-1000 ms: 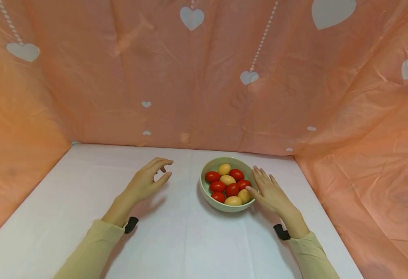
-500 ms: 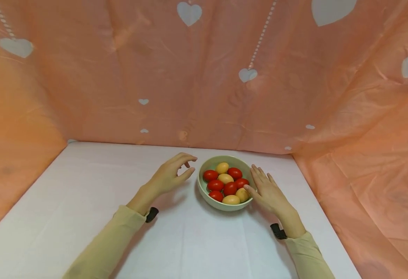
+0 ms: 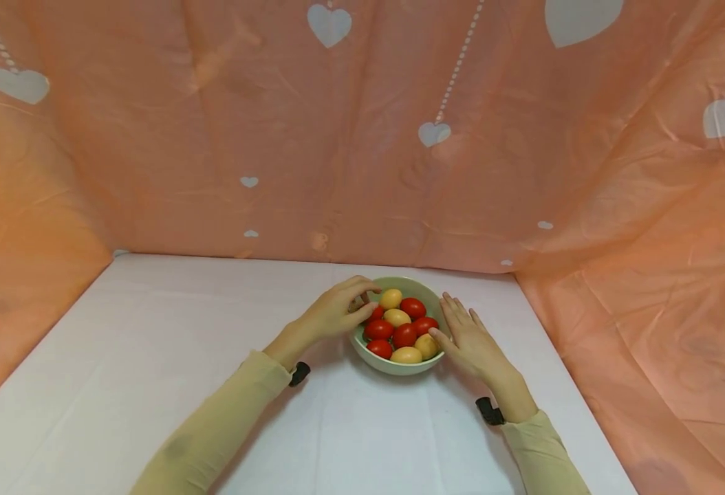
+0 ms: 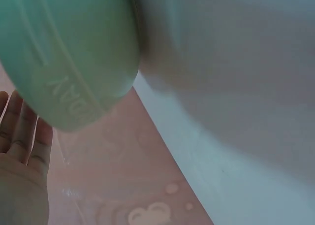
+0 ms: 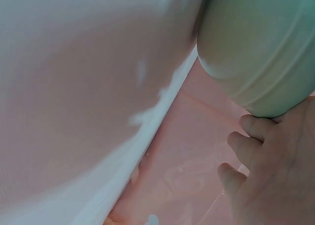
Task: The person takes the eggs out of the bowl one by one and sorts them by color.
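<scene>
A pale green bowl (image 3: pixel 399 369) holds several smooth oval pieces, some glossy red (image 3: pixel 404 335) and some pale yellow (image 3: pixel 406 355); whether they are eggs or fruit I cannot tell. My left hand (image 3: pixel 336 309) hovers over the bowl's left rim. Its fingers bend loosely, thumb apart, beside the leftmost red piece, which it partly covers. My right hand (image 3: pixel 477 346) lies along the right rim, fingers straight, thumb over the edge near a yellow piece. In the left wrist view, raised lettering shows on the bowl (image 4: pixel 83 62). The right wrist view has the right fingertips (image 5: pixel 258 126) at the bowl's side.
A white-covered table (image 3: pixel 214 323) carries the bowl near its back edge. Orange-pink cloth (image 3: pixel 350 172) with pale hearts rises behind it and on both sides. Each wrist wears a small black device, such as the right one (image 3: pixel 489 411).
My left hand has travelled right across the table, from well apart from the bowl to over its left rim. My right hand stays at the right rim. The head view has shifted slightly.
</scene>
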Motion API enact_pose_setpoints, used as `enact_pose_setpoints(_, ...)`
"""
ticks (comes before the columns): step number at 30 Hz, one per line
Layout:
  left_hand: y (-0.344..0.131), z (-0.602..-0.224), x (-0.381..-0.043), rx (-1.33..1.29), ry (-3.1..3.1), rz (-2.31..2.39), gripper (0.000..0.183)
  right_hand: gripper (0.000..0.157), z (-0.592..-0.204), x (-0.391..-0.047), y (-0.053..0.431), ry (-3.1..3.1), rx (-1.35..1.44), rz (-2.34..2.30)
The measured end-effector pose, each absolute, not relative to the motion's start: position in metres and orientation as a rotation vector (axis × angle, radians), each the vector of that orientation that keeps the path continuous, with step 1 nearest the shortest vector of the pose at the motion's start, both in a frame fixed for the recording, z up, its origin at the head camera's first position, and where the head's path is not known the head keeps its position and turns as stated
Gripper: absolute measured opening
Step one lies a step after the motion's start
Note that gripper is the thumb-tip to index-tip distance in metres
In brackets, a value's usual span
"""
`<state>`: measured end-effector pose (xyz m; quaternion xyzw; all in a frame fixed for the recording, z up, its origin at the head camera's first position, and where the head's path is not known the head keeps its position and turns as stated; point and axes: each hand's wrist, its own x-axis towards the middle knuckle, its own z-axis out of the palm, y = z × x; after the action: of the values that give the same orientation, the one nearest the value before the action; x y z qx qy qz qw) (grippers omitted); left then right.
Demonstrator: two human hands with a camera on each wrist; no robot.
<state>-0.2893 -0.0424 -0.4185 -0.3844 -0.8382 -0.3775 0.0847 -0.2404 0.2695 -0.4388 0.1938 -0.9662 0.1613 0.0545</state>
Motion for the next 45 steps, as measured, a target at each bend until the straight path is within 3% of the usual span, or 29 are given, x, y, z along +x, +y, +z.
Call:
enact_pose_setpoints(24,-0.023,-0.405,-0.317,-1.567,-2.873,-0.641,0.033,0.079,-0.438,-0.241,0.268,-2.963,0.569,0.52)
enact_pose_setpoints(45,-0.012,-0.399,-0.311,-1.555,-2.974,-0.354,0.048,0.079,-0.438,-0.238,0.268,-2.945,0.566,0.511)
